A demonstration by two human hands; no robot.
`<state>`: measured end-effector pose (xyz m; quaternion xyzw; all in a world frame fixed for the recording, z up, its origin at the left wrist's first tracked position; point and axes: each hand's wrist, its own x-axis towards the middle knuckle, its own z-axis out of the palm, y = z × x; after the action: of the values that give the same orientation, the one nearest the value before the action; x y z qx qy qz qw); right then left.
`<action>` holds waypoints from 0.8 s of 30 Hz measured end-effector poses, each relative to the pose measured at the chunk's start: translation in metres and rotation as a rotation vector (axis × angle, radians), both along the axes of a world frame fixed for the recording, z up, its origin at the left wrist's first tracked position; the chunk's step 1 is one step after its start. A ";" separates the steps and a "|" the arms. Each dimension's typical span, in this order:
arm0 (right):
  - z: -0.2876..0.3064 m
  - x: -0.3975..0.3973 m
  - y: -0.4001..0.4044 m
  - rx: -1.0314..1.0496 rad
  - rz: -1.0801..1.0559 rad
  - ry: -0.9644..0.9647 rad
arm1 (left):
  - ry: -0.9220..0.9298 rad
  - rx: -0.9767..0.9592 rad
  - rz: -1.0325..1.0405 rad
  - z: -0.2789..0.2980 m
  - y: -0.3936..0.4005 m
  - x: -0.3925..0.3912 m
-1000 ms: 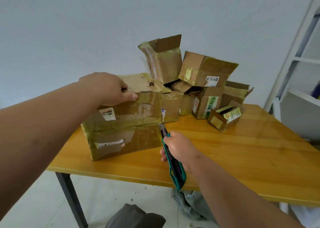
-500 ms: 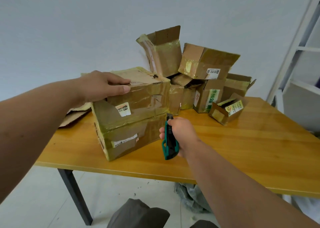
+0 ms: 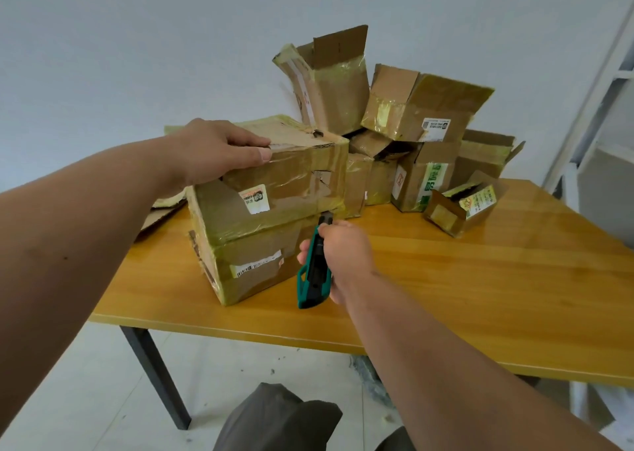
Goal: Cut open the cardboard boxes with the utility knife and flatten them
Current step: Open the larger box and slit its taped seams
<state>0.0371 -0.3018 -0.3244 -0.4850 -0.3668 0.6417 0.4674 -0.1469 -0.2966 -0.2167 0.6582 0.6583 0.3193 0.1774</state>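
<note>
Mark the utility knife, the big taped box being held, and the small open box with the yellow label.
utility knife (image 3: 314,272), head view, green handle.
big taped box (image 3: 274,217), head view, front face.
small open box (image 3: 446,215), head view, brown side.

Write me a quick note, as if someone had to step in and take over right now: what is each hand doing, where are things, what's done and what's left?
Left hand rests on top of the big taped box, steadying it.
Right hand grips the green utility knife, tip at the box's taped middle seam.
Done: some flat cardboard lies behind the box.
Left: slit this box, flatten it, then the pile of boxes at the table's back.
</note>
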 end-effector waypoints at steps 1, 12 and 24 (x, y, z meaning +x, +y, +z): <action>0.000 -0.001 0.000 0.000 0.000 -0.004 | -0.008 0.002 0.002 0.000 0.000 0.000; -0.003 -0.030 -0.045 0.124 0.343 -0.201 | -0.041 0.106 0.097 -0.010 -0.007 0.007; 0.013 -0.019 -0.039 0.141 0.350 -0.322 | 0.072 -0.115 -0.103 0.002 -0.034 -0.019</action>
<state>0.0186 -0.3411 -0.3117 -0.4764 -0.5588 0.6000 0.3175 -0.1657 -0.3309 -0.2151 0.6910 0.6467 0.2477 0.2072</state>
